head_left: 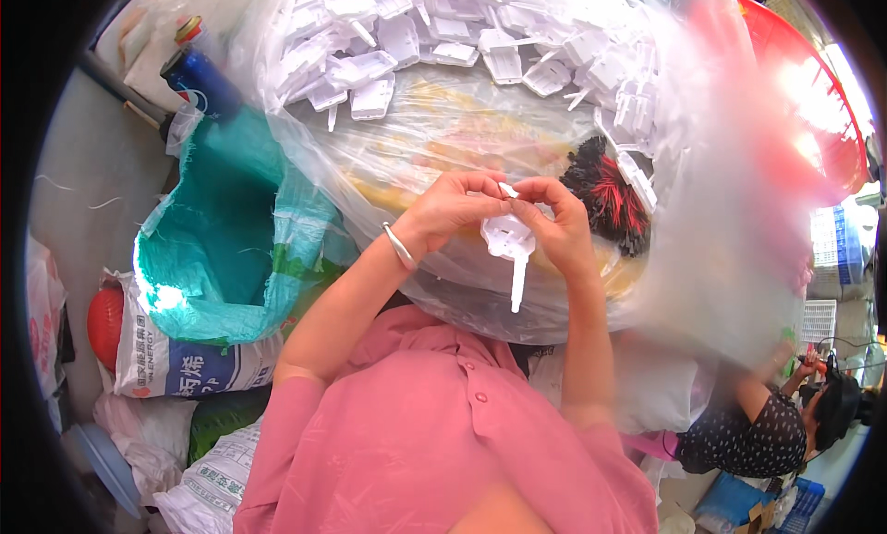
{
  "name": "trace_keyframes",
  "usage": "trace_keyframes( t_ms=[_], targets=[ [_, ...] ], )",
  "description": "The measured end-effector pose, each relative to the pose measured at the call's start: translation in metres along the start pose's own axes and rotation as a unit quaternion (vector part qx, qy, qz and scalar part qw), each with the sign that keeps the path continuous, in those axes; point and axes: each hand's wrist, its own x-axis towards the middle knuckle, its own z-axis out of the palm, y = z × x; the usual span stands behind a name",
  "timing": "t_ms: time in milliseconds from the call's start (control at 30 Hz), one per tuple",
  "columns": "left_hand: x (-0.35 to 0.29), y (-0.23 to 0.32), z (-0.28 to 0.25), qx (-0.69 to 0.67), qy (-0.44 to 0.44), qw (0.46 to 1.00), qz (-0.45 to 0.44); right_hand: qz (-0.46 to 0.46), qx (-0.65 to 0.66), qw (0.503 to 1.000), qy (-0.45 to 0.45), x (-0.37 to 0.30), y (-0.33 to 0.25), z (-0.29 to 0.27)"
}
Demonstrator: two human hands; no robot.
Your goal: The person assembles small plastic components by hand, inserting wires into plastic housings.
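A white plastic housing (508,236) with a long thin stem pointing down hangs between my hands, over a plastic-covered surface. My left hand (451,209) pinches its upper end from the left. From the other side, my right hand (561,222) closes thumb and fingers on the same end, fingertips meeting those of the left. Something thin and dark shows at the fingertips, too small to name. Right beside my right hand lies a bundle of short black and red wires (610,197). Beyond both hands spreads a heap of similar white plastic housings (397,40).
Clear plastic sheeting (443,104) lies under the heap. An open green woven sack (208,248) stands at the left, near a dark blue can (201,79). A red basket (804,81) is at the far right. Lower right, another person (753,428) sits in dark patterned clothing.
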Motion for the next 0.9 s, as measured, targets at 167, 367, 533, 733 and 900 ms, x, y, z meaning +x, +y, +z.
trace_keyframes(
  t_ms=[167, 367, 533, 733, 900],
  targets=[
    [0.003, -0.003, -0.001, 0.035, 0.01, 0.999, 0.005, -0.018, -0.014, 1.0, -0.007, -0.001, 0.004, 0.001],
    [0.004, -0.003, 0.009, 0.089, 0.011, 0.995, 0.039, -0.138, -0.143, 0.98, 0.01, 0.008, -0.008, 0.011],
    [0.004, 0.001, 0.007, 0.039, 0.033, 0.999, -0.017, -0.097, -0.152, 0.982, 0.057, 0.004, -0.014, 0.01],
    [0.003, -0.006, 0.001, 0.003, 0.015, 1.0, 0.022, -0.177, -0.25, 0.948, 0.085, 0.002, -0.006, 0.014],
    [0.003, -0.006, 0.005, 0.116, 0.061, 0.99, 0.052, -0.192, -0.276, 0.939, 0.069, -0.001, -0.005, 0.012]
  ],
)
